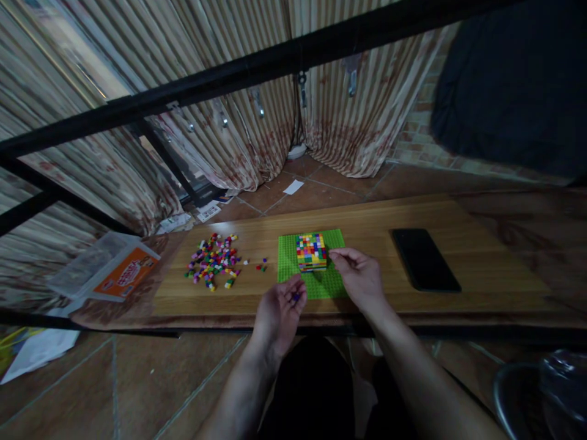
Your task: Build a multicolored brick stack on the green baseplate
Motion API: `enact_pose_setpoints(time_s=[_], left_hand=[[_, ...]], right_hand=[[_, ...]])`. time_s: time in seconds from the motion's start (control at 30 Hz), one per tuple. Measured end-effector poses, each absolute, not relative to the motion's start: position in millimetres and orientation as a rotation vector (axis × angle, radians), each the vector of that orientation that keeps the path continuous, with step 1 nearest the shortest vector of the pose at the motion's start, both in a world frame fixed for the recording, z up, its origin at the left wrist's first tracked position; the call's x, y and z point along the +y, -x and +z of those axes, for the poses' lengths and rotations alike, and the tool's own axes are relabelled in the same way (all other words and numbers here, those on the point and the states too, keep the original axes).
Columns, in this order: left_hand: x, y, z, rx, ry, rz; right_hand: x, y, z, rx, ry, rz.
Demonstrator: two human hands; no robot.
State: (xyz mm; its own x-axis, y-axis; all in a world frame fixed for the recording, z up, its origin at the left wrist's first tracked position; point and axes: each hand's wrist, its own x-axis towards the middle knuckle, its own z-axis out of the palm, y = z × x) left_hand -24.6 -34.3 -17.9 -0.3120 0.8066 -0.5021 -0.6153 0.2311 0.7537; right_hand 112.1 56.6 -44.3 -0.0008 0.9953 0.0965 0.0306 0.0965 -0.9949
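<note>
A multicoloured block of small building bricks point(311, 249) stands on a green studded baseplate point(288, 260) in the middle of the board. My left hand point(282, 308) is turned palm up, its fingers curled, just in front of the baseplate's near left part. A few small dark blue bricks point(296, 297) lie in that cupped palm. Over the right part of the baseplate, my right hand point(360, 275) has thumb and forefinger pinched together close to the block's right side. Whatever is between those fingertips is too small to make out.
Left on the wooden board point(367, 226) lies a pile of loose bricks point(214, 260), with several strays point(261, 267) nearer the baseplate. A black tablet-like device point(424, 260) rests at the right. A clear plastic box point(105, 266) with an orange label stands far left. A black bar point(257, 70) crosses behind.
</note>
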Motion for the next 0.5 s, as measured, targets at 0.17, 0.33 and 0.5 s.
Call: enact_pose_setpoints(time_s=[0.17, 0.33, 0.5], left_hand=[[-41.5, 22.8, -13.0, 1.132, -0.258, 1.456], [-39.9, 19.4, -12.0, 1.110, -0.424, 1.454], [-38.2, 15.0, -11.8, 1.175, -0.552, 1.453]], right_hand=[[57.3, -113.5, -45.8, -1.262, 1.157, 1.122], [59.5, -113.6, -47.2, -1.268, 1.163, 1.124], [59.1, -112.8, -47.5, -1.260, 1.160, 1.124]])
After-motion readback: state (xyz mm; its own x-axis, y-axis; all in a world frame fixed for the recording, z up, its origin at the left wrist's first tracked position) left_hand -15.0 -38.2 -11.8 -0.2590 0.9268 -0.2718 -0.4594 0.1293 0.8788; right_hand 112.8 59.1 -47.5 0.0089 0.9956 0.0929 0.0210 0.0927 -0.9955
